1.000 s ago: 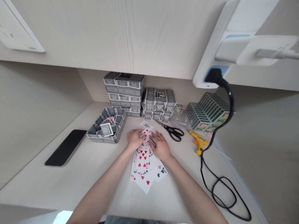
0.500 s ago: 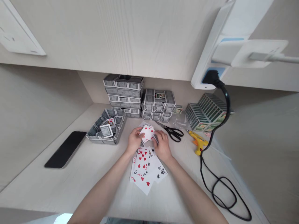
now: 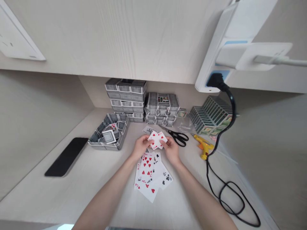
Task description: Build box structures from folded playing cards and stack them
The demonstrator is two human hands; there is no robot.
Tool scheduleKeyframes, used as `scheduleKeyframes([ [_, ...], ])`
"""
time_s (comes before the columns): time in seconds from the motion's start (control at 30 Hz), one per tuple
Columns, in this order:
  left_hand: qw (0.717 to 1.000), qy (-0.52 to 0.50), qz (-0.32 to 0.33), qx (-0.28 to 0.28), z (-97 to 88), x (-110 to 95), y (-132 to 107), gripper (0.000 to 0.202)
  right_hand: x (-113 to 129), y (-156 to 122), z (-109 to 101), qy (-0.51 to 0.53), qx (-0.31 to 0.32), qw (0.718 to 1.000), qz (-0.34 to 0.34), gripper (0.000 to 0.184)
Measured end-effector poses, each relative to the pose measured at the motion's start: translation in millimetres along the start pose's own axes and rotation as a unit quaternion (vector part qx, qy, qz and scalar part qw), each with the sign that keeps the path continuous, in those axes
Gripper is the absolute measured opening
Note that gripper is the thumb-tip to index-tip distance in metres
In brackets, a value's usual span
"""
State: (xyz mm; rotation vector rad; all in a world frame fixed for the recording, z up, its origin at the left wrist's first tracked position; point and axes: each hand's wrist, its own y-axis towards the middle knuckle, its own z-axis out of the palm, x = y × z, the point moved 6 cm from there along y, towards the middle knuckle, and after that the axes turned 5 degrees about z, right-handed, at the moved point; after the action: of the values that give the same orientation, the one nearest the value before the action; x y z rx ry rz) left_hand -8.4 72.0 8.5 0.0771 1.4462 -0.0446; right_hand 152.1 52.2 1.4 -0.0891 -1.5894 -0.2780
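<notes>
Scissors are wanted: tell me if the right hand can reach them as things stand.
Likely yes: the right hand sits just beside the black-handled scissors, with nothing visible between them, though it would first have to release the playing cards it holds.

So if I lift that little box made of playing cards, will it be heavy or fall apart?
Probably very light, since the box looks built only of thin playing cards. Its walls might bend if squeezed. The loose cards inside would likely slide about if it tipped.
</notes>
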Motion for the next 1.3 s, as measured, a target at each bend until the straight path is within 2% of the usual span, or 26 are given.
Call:
scheduleKeyframes([
  [0.1, 0.999, 0.036, 0.010, 0.026, 3.1, -2, -1, 0.029, -6, 3, 0, 0.037, 0.020, 0.998, 0.037, 0.030],
  [0.23, 0.998, 0.049, 0.009, 0.042, 2.4, -1, -1, 0.032, -8, 3, 1, 0.094, 0.041, 0.993, 0.061, 0.035],
  [0.37, 0.998, 0.047, -0.014, 0.047, 1.8, 3, 0, 0.030, -11, 3, -2, 0.135, 0.015, 0.986, 0.098, 0.036],
  [0.5, 0.996, 0.045, -0.044, 0.062, 3.8, 5, -2, 0.035, -12, 2, -6, 0.114, -0.010, 0.987, 0.115, 0.032],
  [0.6, 0.997, 0.022, -0.055, 0.050, 3.9, 3, -2, 0.039, -11, 3, -3, 0.102, 0.016, 0.987, 0.123, 0.033],
  [0.77, 0.998, -0.024, -0.053, 0.023, 2.8, 2, -1, 0.040, -11, 2, 3, 0.143, 0.075, 0.974, 0.158, 0.040],
  [0.9, 0.999, -0.015, -0.048, 0.021, 0.9, 3, 0, 0.037, -11, 3, 3, 0.137, 0.076, 0.976, 0.151, 0.040],
  [1.0, 0.999, -0.012, -0.019, 0.031, 0.1, 2, 2, 0.035, -10, 3, 3, 0.116, 0.072, 0.981, 0.135, 0.037],
  [1.1, 1.000, 0.000, 0.002, 0.017, -2.8, 2, 5, 0.033, -7, 3, 3, 0.092, 0.066, 0.987, 0.116, 0.033],
  [1.3, 1.000, 0.010, -0.003, 0.006, -5.4, 7, 8, 0.035, -7, 3, 5, 0.098, 0.114, 0.978, 0.145, 0.038],
])
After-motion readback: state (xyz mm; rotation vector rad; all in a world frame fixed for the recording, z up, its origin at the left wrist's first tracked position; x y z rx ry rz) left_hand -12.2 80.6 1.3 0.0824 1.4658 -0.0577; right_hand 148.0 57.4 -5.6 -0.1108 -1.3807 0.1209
